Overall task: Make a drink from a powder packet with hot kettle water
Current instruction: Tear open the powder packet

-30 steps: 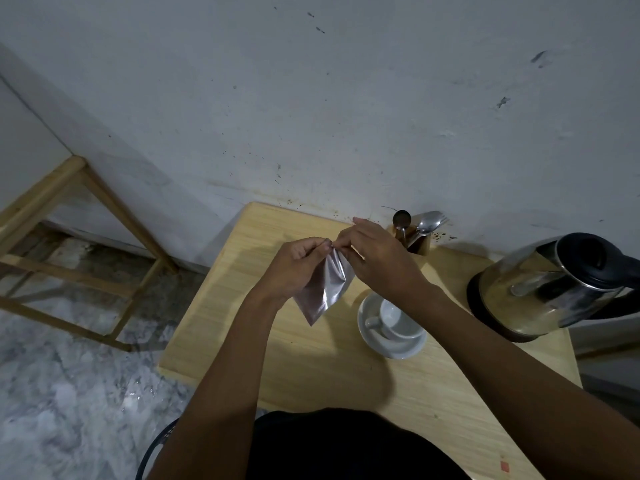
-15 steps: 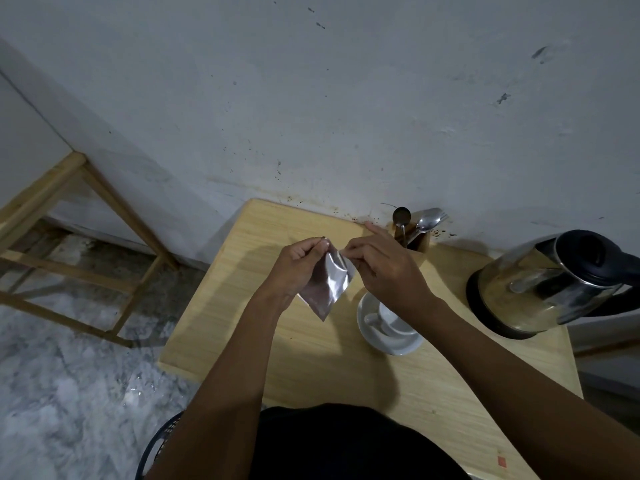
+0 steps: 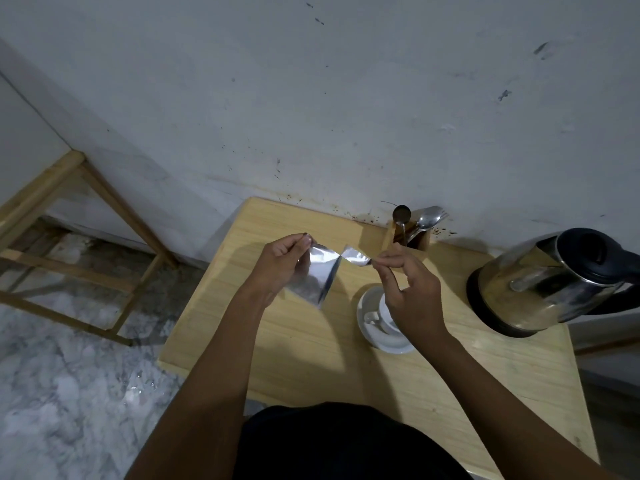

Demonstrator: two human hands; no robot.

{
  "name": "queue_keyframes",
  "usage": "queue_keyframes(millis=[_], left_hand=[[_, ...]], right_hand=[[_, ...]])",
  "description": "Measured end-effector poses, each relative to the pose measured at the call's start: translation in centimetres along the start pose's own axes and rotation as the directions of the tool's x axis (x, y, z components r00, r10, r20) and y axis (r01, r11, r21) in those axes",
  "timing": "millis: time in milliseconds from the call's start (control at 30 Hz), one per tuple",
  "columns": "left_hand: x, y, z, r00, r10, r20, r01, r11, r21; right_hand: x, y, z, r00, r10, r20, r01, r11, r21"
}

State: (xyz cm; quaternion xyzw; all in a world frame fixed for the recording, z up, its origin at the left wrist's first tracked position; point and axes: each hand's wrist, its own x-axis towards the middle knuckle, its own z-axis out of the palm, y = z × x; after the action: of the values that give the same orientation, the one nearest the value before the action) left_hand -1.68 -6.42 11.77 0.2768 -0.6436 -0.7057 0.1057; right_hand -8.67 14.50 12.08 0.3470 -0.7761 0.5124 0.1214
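Pinching the top corner of the silver packet (image 3: 317, 277) between thumb and fingertips, your left hand (image 3: 282, 268) holds it up above the middle of the tabletop (image 3: 311, 341). Your right hand (image 3: 408, 289) grips a strip (image 3: 356, 257) torn off the packet's top edge, which meets the packet at one narrow point. Under your right hand a white cup (image 3: 384, 311) sits on a saucer (image 3: 372, 332), partly hidden. At the back edge, against the wall (image 3: 346, 98), a wooden holder (image 3: 412, 240) keeps spoons (image 3: 427, 218) upright. The steel kettle (image 3: 540, 282) stands at the right edge, well apart from the packet.
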Motion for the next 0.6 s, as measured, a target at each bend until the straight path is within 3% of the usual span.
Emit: queue_keyframes(millis=[133,267,433,600], left_hand=[[0.0,-0.2,-0.8,0.998,0.013,-0.068,-0.011,0.999,0.033],[-0.3,-0.3,-2.0,0.997,0.024,-0.078,-0.017,0.995,0.095],[-1.3,-0.2,-2.0,0.996,-0.016,-0.088,0.028,0.991,0.130],[-2.6,-1.1,-1.9,0.993,-0.010,-0.121,0.025,0.992,0.124]], right_hand=[[-0.8,-0.2,-0.7,0.974,0.221,-0.042,-0.218,0.974,0.067],[-0.1,0.0,-0.8,0.877,0.479,-0.024,-0.469,0.867,0.166],[1.1,2.8,3.4,0.725,0.633,0.272,-0.642,0.764,-0.065],[2.4,5.8,8.9,0.633,0.668,0.392,-0.589,0.744,-0.317]])
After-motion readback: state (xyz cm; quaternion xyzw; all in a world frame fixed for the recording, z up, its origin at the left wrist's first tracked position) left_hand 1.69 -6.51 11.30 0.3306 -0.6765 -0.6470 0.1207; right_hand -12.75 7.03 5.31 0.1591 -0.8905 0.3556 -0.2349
